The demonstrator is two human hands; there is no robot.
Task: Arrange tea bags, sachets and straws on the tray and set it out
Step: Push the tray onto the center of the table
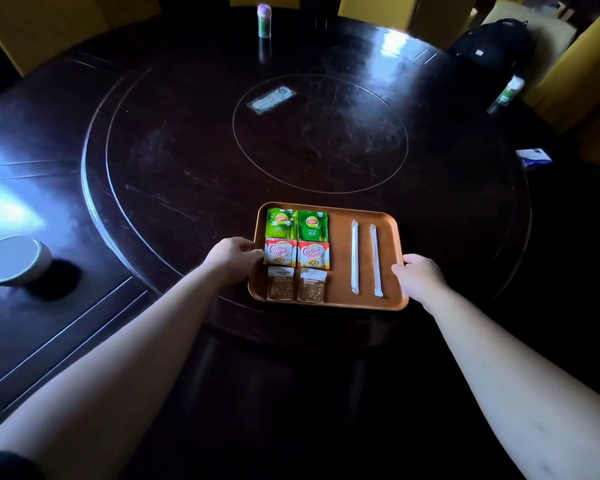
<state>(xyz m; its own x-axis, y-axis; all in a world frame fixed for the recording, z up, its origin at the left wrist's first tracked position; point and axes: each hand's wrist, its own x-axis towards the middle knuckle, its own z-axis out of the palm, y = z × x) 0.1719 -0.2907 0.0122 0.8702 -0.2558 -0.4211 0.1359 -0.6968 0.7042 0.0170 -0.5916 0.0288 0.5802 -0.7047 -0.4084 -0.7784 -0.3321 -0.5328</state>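
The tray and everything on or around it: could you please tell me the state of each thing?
Tray: flat on the table, held at both side rims.
Green tea bags: two, sealed, side by side.
Creamer sachets: two, sealed, middle row.
Brown sachets: two, sealed, near row.
Straws: two, wrapped, parallel.
Left hand: gripping the tray rim.
Right hand: gripping the tray rim.

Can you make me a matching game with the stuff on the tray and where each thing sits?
Things:
1. Lipton tea bags
2. Coffee mate sachets
3. brown sachets
4. wrapped straws

Places on the tray:
A. right side, lying lengthwise
B. left side, nearest row
C. left side, far row
D. left side, middle row

Pairs: 1-C, 2-D, 3-B, 4-A
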